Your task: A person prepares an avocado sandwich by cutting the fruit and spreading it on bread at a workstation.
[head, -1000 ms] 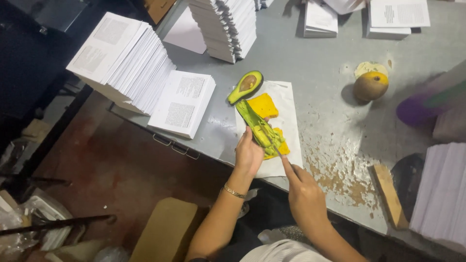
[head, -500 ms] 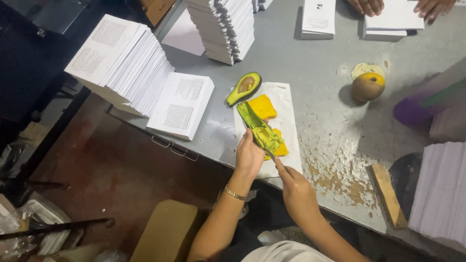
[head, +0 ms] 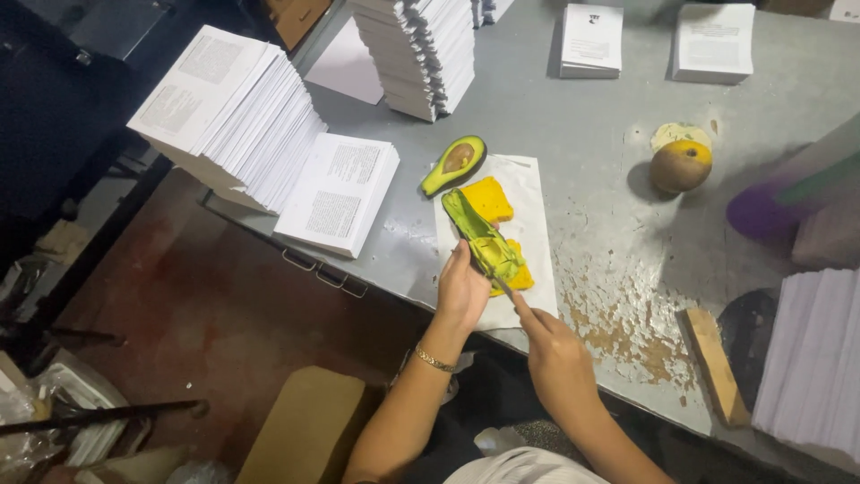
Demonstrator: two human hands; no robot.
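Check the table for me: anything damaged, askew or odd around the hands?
Yes. The grey table has flaked paint showing brown patches right of the white paper. The booklet stack at the left edge leans and fans out. A wooden block lies near the front edge.

Two hands, two avocado halves

- The avocado flesh on the bread was pale green.
- The bread was orange-yellow, on a white paper sheet.
- The halved avocado farther off had a dark green skin and brown pit.
- The table was grey, with rust-brown chipped patches at the near right.
- The round fruit to the right was brown and yellow.
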